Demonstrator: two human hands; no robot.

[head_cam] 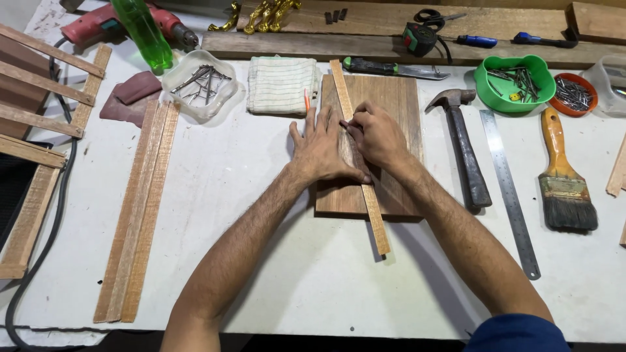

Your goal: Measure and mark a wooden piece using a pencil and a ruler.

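A dark wooden board [398,104] lies flat in the middle of the white table [261,195]. A thin light wood strip [375,215] rests lengthwise across it, sticking out past both ends. My left hand [321,146] presses flat on the board and the strip, fingers spread. My right hand [376,133] is closed on a small dark pencil-like tool, its tip against the strip's edge. An orange pencil [306,99] lies just beyond my left fingers.
A hammer [464,143], steel ruler [510,189] and paintbrush [564,176] lie to the right. A green bowl of nails [515,81] and a clear tray of nails [199,81] sit at the back. Several wood strips [137,208] lie left, beside a wooden frame [39,130].
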